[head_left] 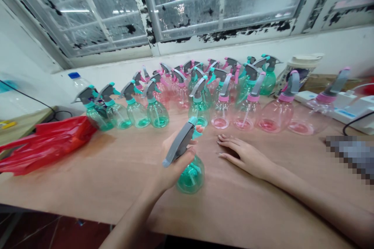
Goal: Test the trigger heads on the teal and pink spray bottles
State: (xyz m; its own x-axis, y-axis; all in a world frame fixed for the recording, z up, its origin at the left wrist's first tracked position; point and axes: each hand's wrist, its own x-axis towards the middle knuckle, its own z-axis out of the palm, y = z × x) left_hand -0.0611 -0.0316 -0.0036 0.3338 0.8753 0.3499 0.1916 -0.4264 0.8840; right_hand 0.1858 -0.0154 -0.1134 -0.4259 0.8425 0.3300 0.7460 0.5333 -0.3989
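My left hand (pixel 178 151) is wrapped round the neck of a green spray bottle (pixel 190 179) with a grey trigger head and a teal nozzle. The bottle is at the middle of the table's near part, its clear green body showing below my fingers. To the right, my right hand (pixel 244 151) lies flat on the tabletop with its fingers stretched out and nothing in it. Just beyond my hands stand another green spray bottle (pixel 199 113) and a pink spray bottle (pixel 220 116), both upright.
Several green spray bottles (pixel 157 114) line up at the left, pink ones (pixel 276 116) at the right, more behind. A red plastic bag (pixel 64 140) lies far left. White power strips (pixel 353 109), a lidded cup (pixel 300 66) and a blurred-out dark object (pixel 350 155) are at the right.
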